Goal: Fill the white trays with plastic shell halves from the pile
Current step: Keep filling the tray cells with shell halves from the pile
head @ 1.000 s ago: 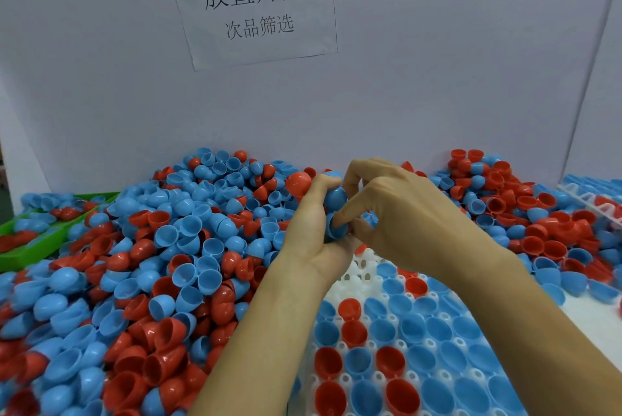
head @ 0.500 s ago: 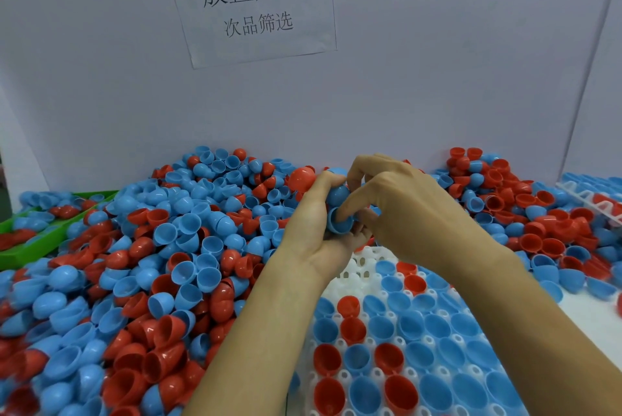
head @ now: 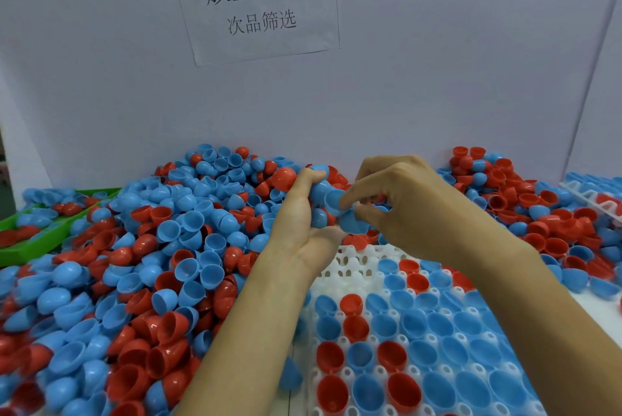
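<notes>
Both hands meet above the far edge of the white tray, at about twelve o'clock from its centre. The left hand stands palm-right, its fingers curled round a clutch of blue shell halves stacked against the palm, with one red half at its fingertips on the eleven o'clock side. The right hand reaches in from three o'clock, and its thumb and forefinger pinch a single blue shell half at the lower end of that clutch, just beside the left palm; the other fingers are bent in behind. The tray holds blue and red halves set open side up in most pockets, while several pockets at its ten to eleven o'clock corner show bare white. The pile of loose blue and red halves spreads from seven to eleven o'clock of the tray and on behind the hands, with more heaped at two o'clock. A green bin with some halves sits at the far nine o'clock edge. A second white tray shows partly at three o'clock. A paper sign with printed characters is fixed to the wall at twelve o'clock.
</notes>
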